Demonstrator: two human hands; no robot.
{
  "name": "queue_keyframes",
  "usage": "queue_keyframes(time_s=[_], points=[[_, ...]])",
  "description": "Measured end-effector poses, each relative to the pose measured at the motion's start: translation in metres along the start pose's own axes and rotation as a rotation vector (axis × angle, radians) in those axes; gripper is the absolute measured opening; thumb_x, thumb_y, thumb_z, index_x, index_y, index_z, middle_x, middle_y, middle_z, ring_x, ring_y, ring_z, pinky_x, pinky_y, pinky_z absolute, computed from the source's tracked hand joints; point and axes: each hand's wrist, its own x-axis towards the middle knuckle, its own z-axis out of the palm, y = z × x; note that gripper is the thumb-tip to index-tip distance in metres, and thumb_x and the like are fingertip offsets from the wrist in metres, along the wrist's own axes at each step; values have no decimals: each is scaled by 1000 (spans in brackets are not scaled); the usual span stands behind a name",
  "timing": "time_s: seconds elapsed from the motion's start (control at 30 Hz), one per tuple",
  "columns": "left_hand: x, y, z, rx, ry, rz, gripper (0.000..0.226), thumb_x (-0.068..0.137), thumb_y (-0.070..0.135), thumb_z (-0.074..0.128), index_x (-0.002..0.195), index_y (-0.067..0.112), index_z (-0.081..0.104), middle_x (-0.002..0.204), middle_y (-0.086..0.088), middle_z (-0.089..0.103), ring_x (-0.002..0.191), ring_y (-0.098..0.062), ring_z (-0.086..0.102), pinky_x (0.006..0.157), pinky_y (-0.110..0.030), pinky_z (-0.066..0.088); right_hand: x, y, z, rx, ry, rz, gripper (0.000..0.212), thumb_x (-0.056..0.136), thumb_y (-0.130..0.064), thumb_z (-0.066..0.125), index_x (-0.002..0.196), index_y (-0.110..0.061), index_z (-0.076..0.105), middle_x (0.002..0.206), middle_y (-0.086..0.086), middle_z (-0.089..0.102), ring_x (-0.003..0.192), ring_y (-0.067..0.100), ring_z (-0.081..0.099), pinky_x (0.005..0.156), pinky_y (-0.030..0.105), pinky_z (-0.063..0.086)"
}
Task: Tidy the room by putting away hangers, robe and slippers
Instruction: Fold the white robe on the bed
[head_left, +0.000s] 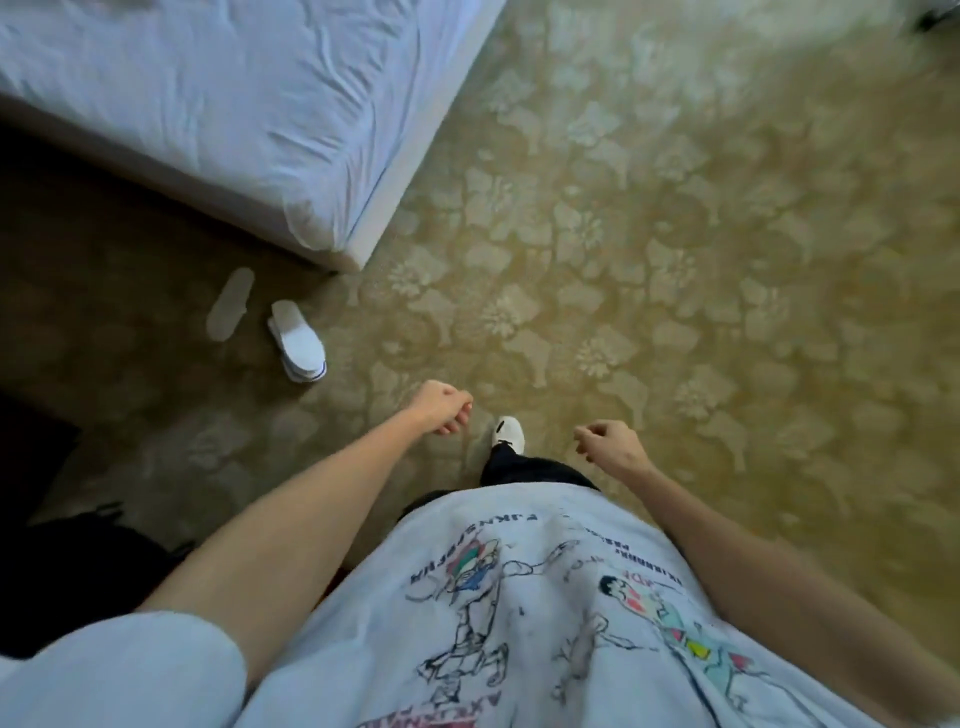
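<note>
Two white slippers lie on the patterned carpet near the bed's corner. One slipper (297, 340) sits upright with its toe toward me; the other slipper (230, 304) lies sole-up just to its left. My left hand (442, 410) hangs loosely curled and holds nothing, a short way right of and nearer than the upright slipper. My right hand (608, 446) is also loosely curled with nothing in it, further right. No hangers or robe are in view.
The bed (218, 130) with its white sheet fills the upper left, its corner jutting toward the slippers. My white-shoed foot (509, 434) steps between my hands. Dark furniture (31, 447) stands at the left edge. Gold patterned carpet (675, 234) spreads to the right.
</note>
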Motion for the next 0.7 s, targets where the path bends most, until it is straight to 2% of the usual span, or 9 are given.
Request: queue_keyframes(time_s=[0.2, 0.27, 0.37, 0.43, 0.57, 0.7], points=[[50, 91, -44, 48, 23, 27, 22, 100, 16, 53, 87, 5, 68, 69, -5, 64, 52, -15, 54, 45, -21, 42, 71, -78, -68, 45, 5, -53, 29, 100, -27, 54, 98, -5, 74, 91, 7, 75, 78, 18, 69, 74, 32, 56], [68, 112, -61, 14, 46, 10, 22, 99, 16, 55, 86, 5, 68, 71, -6, 65, 54, -16, 56, 47, -22, 44, 98, -121, -88, 41, -17, -115, 28, 101, -27, 55, 100, -5, 73, 89, 6, 74, 76, 16, 68, 71, 30, 56], [96, 140, -92, -80, 77, -56, 22, 99, 17, 55, 85, 5, 67, 73, -7, 66, 55, -17, 56, 50, -23, 45, 138, -194, -114, 29, -58, -202, 25, 100, -28, 55, 101, -10, 72, 90, 5, 75, 83, 19, 71, 79, 35, 59], [118, 158, -114, -125, 107, -98, 21, 99, 17, 55, 88, 4, 69, 75, -8, 67, 58, -17, 58, 52, -23, 46, 168, -244, -131, -12, -91, -263, 23, 99, -27, 56, 97, -11, 73, 87, 3, 76, 79, 17, 72, 74, 31, 59], [177, 204, -163, -225, 156, -164, 18, 95, 13, 58, 83, 5, 69, 70, -7, 66, 48, -15, 55, 43, -20, 40, 239, -335, -171, -78, -142, -320, 21, 95, -25, 57, 89, -13, 73, 81, 0, 75, 69, 13, 69, 74, 31, 58], [232, 277, -224, -291, 164, -204, 19, 95, 13, 56, 81, 6, 67, 63, -5, 63, 43, -13, 51, 41, -20, 37, 305, -400, -221, -138, -155, -254, 21, 98, -24, 58, 91, -11, 74, 86, 7, 76, 72, 16, 69, 79, 36, 60]])
